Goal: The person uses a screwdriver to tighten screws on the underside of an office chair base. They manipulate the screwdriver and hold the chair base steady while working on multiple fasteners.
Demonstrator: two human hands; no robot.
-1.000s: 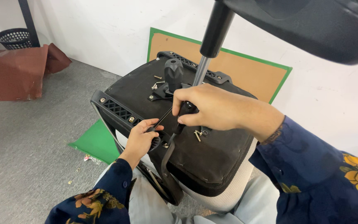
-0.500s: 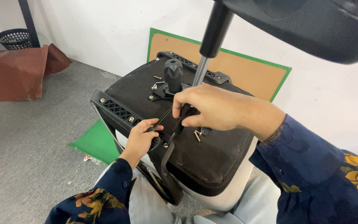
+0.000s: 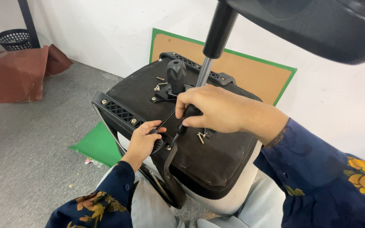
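Two hands at frame centre: right hand [image 3: 216, 110] clenched around black screwdriver [image 3: 181, 119], left hand [image 3: 143, 141] gripping ribbed plastic armrest bracket [image 3: 165, 158] on upturned fabric chair seat [image 3: 199, 147].

Both hands are bare. The left hand [image 3: 142, 141] comes out of a dark navy sleeve [image 3: 102, 202] printed with orange and tan flowers at 7 o'clock. The right hand [image 3: 216, 110] wears the same navy sleeve [image 3: 322, 173], with yellow-orange blossoms at 4 o'clock. Pale grey-blue trousers [image 3: 148, 211] cover the legs at 6 o'clock.
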